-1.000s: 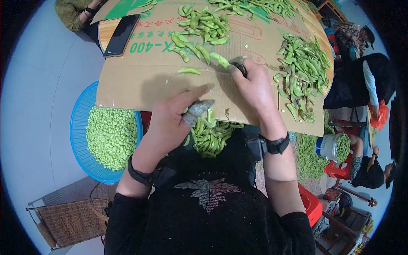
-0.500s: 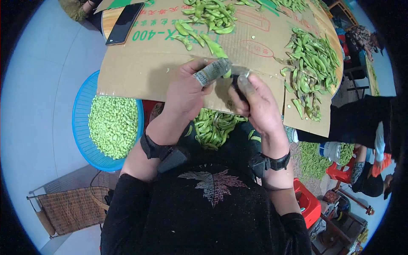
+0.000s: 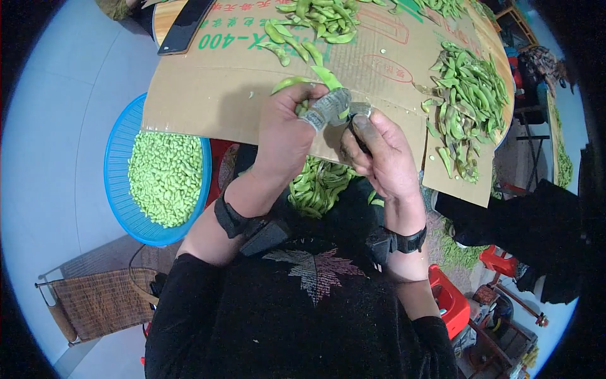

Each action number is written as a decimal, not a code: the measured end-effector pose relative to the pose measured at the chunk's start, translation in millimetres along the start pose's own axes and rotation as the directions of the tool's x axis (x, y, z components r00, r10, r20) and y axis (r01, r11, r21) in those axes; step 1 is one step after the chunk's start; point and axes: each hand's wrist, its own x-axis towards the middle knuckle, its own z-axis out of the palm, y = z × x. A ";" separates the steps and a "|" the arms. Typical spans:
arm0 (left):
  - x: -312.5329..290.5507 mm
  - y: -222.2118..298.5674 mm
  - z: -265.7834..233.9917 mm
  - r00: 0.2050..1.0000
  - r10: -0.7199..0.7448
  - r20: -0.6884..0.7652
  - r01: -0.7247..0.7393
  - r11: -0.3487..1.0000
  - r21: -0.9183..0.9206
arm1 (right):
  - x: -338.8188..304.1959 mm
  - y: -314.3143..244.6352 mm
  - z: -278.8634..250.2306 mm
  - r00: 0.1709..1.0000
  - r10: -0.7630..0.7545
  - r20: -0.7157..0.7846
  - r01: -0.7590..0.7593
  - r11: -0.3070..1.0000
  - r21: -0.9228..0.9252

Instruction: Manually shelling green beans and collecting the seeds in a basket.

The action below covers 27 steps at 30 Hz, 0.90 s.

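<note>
In front of my chest, over the cardboard's near edge, both hands meet. My left hand (image 3: pixel 284 129), a grey knitted cover on its thumb, pinches a green bean pod (image 3: pixel 326 77) that points away from me. Another curved pod (image 3: pixel 291 83) shows beside its fingers; whether it is held too, I cannot tell. My right hand (image 3: pixel 392 148) is closed close against the pod's near end, thumb bent over. A small greyish piece (image 3: pixel 360 109) shows at its fingertips, too hidden to name. Below the hands, opened pods (image 3: pixel 319 186) lie in a heap on my lap.
Flattened cardboard (image 3: pixel 208 95) covers the round table, with whole pods (image 3: pixel 328 19) at the far middle, a pod heap (image 3: pixel 470 95) at right and a black phone (image 3: pixel 183 28) far left. A blue basket (image 3: pixel 113 164) of shelled beans (image 3: pixel 165 177) stands left. A red stool (image 3: pixel 448 297) is at right.
My left hand has shifted slightly right, and a curved pod now shows beside its fingers. The person in dark clothing at right has moved nearer, covering part of the floor heap.
</note>
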 end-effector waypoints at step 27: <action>-24.2 52.6 -50.4 0.944 -0.330 0.016 0.282 0.830 0.481 | -8.7 -35.4 -40.5 0.942 0.112 0.317 0.015 0.928 -0.372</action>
